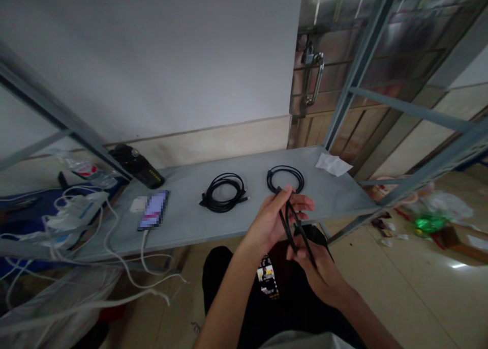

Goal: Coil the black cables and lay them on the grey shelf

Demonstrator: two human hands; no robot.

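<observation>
Cable, black and bundled in long narrow strands (pixel 287 230), stretches between your two hands, in front of the shelf's (pixel 183 226) near edge and above your lap. Your left hand (pixel 271 216) has its grip on the upper end, thumb pressed over the strands and the other fingers spread out beyond them. Your right hand (pixel 320 272) has its grip on the lower end, the fingers curled round it.

Just past your left fingertips, a thin coiled black cable (pixel 269 178) lies on the gray shelf. Well to its left sits a thicker black coil (pixel 219 207), its connector ends poking out at both sides. Farther left you have a smartphone (pixel 153 210) with a white cord (pixel 144 243) running from its lower end, a small white square item (pixel 139 204) beside it, and a black device (pixel 139 167) behind, near the wall. A crumpled white tissue (pixel 333 164) lies at the shelf's right end. Beyond the left upright, you can see a clear plastic bottle (pixel 89 172) tipped on its side.
</observation>
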